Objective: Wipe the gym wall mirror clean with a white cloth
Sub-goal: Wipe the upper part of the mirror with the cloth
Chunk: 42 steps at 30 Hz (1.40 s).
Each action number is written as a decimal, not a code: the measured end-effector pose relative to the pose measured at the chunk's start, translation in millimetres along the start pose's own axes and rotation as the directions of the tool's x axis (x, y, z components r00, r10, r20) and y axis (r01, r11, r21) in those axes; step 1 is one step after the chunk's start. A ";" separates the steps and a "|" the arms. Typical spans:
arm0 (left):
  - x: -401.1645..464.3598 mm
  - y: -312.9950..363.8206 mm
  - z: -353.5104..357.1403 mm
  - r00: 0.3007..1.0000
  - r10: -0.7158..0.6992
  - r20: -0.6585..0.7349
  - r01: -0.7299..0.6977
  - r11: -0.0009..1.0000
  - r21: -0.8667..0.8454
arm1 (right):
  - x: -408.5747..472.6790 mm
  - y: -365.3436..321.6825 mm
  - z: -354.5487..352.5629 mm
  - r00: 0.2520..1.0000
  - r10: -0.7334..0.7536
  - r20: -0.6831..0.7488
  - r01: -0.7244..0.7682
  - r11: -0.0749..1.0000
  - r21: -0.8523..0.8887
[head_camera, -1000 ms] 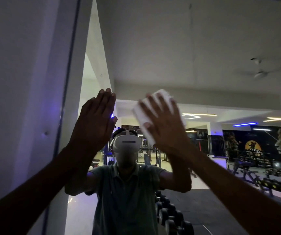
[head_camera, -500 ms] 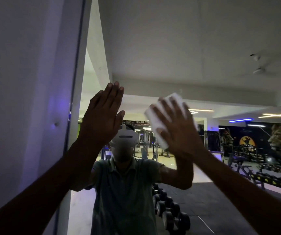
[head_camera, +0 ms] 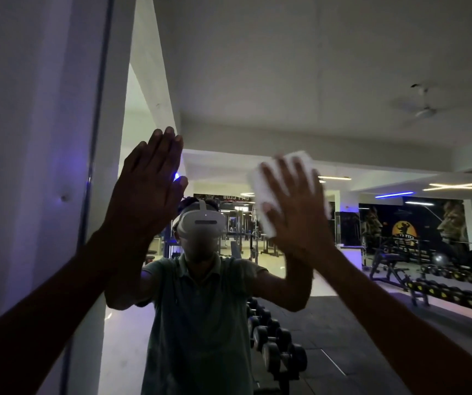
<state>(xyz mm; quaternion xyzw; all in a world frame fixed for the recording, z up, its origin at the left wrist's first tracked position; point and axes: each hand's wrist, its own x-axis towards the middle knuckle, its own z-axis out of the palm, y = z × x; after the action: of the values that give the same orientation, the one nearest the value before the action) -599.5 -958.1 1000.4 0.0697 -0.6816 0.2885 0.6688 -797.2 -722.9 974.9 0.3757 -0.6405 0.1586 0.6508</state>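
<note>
The wall mirror (head_camera: 300,89) fills most of the view and reflects the gym and a person in a white headset. A folded white cloth (head_camera: 257,183) lies flat against the glass under my right hand (head_camera: 297,209), whose spread, straight fingers press it there. My left hand (head_camera: 146,192) rests flat on the mirror with fingers straight and together, close to the mirror's left edge (head_camera: 98,143). The two hands are about a hand's width apart at the same height.
A white wall (head_camera: 24,138) borders the mirror on the left. In the reflection a dumbbell rack (head_camera: 274,346) runs along the floor below, with benches, more dumbbells (head_camera: 457,292) and a ceiling fan (head_camera: 422,109) on the right.
My right hand has slid the cloth to the right across the glass. My left hand has stayed flat in roughly the same spot by the left edge.
</note>
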 end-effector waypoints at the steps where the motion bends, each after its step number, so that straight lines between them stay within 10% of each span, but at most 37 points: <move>1: -1.0 1.2 -0.3 1.000 -0.003 0.005 0.003 1.000 0.000 | -5.5 22.7 0.1 0.990 0.140 -0.029 -0.140 0.990 -0.009; 6: -7.1 13.1 2.3 0.997 -0.066 0.028 0.065 0.997 0.033 | -28.4 6.3 8.5 0.784 0.603 -0.148 -0.611 0.792 -0.012; 10: -24.0 30.0 6.0 0.994 -0.106 0.023 0.104 0.992 0.071 | -54.7 -94.2 9.2 0.997 0.077 0.014 -0.078 0.991 0.107; 14: -32.6 26.9 1.9 0.998 -0.064 -0.007 0.065 0.995 0.072 | -43.3 -56.8 1.9 0.958 -0.284 0.050 0.276 0.953 0.129; 18: -33.7 25.6 0.0 0.999 -0.052 -0.001 0.052 0.996 0.073 | -29.7 29.1 -3.1 0.984 0.180 -0.019 -0.179 0.984 0.022; 21: -34.0 26.3 2.0 0.997 -0.073 0.000 0.073 0.995 0.065 | -43.8 -13.0 1.9 0.838 0.539 -0.081 -0.541 0.841 -0.006; 24: -34.6 26.4 4.3 0.997 -0.080 0.005 0.080 0.995 0.057 | -80.9 -96.0 7.5 0.980 0.193 0.056 -0.197 0.977 0.082; 28: -36.0 22.2 6.0 0.998 -0.065 0.006 0.065 0.997 0.051 | -82.9 -57.3 -2.2 0.969 -0.229 0.091 0.217 0.968 0.123; 35: -35.7 21.5 7.8 0.997 -0.068 0.020 0.068 0.998 0.015 | -46.3 -34.4 0.4 0.868 0.494 -0.056 -0.495 0.868 -0.018; 38: -35.4 21.2 7.2 0.997 -0.069 0.025 0.069 0.998 0.004 | -82.1 -115.5 9.2 0.988 0.120 0.092 -0.127 0.989 0.078; 42: -36.6 16.4 6.0 0.999 -0.030 0.029 0.030 1.000 0.010 | -89.1 -78.4 5.4 0.953 -0.281 0.110 0.266 0.955 0.134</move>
<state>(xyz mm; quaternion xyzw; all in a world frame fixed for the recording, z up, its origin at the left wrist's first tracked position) -609.2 -958.2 961.0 0.0874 -0.6887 0.2808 0.6627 -758.7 -754.4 867.1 0.5079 -0.6120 0.0798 0.6009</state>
